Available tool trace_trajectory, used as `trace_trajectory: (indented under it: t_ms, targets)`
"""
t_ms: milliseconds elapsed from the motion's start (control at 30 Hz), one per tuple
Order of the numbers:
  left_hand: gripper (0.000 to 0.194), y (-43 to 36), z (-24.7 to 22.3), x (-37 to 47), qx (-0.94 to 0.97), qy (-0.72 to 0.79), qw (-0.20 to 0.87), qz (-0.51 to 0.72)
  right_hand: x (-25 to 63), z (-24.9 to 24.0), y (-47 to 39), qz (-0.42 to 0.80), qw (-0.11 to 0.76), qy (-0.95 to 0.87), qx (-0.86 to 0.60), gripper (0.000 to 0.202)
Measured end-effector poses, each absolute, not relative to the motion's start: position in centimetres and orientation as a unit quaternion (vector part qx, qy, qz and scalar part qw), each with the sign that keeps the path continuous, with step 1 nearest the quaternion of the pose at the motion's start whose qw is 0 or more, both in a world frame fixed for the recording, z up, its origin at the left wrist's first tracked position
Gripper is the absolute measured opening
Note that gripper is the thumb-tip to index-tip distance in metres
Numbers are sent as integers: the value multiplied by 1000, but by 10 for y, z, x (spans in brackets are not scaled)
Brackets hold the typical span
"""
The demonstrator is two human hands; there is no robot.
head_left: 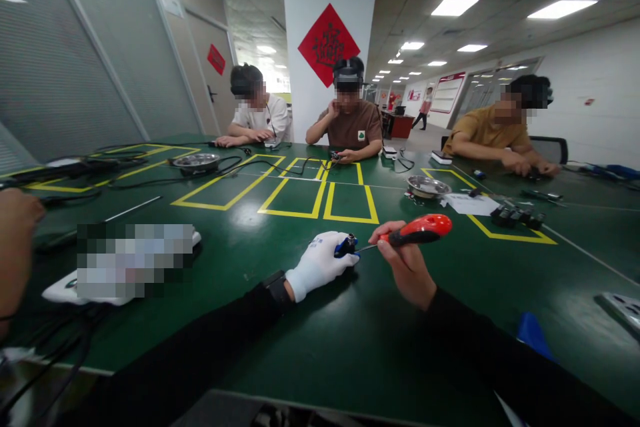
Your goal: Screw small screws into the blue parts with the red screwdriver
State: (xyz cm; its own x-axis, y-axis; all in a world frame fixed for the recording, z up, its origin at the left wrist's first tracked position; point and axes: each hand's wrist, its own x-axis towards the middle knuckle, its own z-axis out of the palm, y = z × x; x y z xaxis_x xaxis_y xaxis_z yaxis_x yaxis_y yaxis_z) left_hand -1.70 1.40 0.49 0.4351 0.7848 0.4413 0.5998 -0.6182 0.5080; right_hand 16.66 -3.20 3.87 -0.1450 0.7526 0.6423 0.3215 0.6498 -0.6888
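Observation:
My left hand (323,261), in a white glove with blue fingertips, is closed around a small black part (349,245) over the green table (310,320). Its details are too small to make out. My bare right hand (407,267) grips a screwdriver (423,229) with a red and black handle. The screwdriver's thin shaft points left and its tip meets the black part or the glove's fingertips; the exact contact is hidden.
A white device (135,267) and cables lie at the left, beside another person's arm (17,247). Metal bowls (427,186) (196,162), paper (470,203) and black parts (517,215) are farther back. Three people sit across the table. A blue item (535,335) lies at the right.

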Motion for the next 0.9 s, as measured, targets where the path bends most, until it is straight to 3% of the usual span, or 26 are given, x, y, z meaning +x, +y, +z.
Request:
trace_trajectory:
  t_ms: [133,300,433,533,900]
  targets:
    - [20,15,4,-17,836,414,142,330,166,44,-33,197,435,-811,-336,10]
    - [25,17,0,-21,838,411,144,329,167,16,-37,204,493,-782,-321,13]
    - [47,18,-4,-22,839,418,130,324,169,2,-40,244,520,-758,-311,13]
    - [51,18,-5,-21,843,420,138,307,168,3,-41,269,536,-739,-306,14]
    - [90,25,5,-41,834,403,149,347,168,8,-42,306,529,-729,-309,14]
